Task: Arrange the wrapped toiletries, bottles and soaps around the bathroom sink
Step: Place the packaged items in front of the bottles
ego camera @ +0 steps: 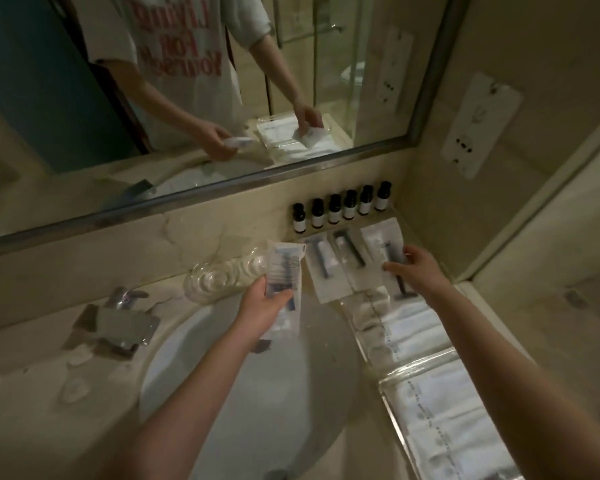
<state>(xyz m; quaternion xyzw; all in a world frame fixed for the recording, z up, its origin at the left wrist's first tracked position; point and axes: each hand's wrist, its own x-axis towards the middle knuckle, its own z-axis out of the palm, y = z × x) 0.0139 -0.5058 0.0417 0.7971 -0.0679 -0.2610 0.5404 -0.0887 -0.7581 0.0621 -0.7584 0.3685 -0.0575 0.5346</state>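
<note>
1. Left hand (pixel 264 304): I observed it raised over the far rim of the sink (pixel 194 344). It gripped a wrapped packet (pixel 284 268) by the lower end, thumb across the front and fingers curled behind. The packet stood nearly upright, clear of the counter (pixel 25 410).

2. Right hand (pixel 418 271): I observed it reaching to the back right corner of the counter. Its thumb and fingertips were on the near edge of the rightmost razor packet (pixel 381 239), which lay flat. I could not tell whether the fingers pinched the wrapper or only pressed on it.

3. Two more razor packets (pixel 326 268) lay side by side just left of that one, edges touching or overlapping, each showing a dark handle through the wrapper.

4. Six dark bottles (pixel 340 209) with white labels stood upright in a single row against the back wall, directly behind the razor packets and below the mirror (pixel 66 98).

5. A clear glass dish (pixel 219 277) sat on the counter behind the sink, just left of the held packet. The faucet (pixel 125 327) stood at the sink's left.

6. A clear tray (pixel 385 382) ran along the right of the sink, holding white wrapped items whose type I could not make out.
</note>
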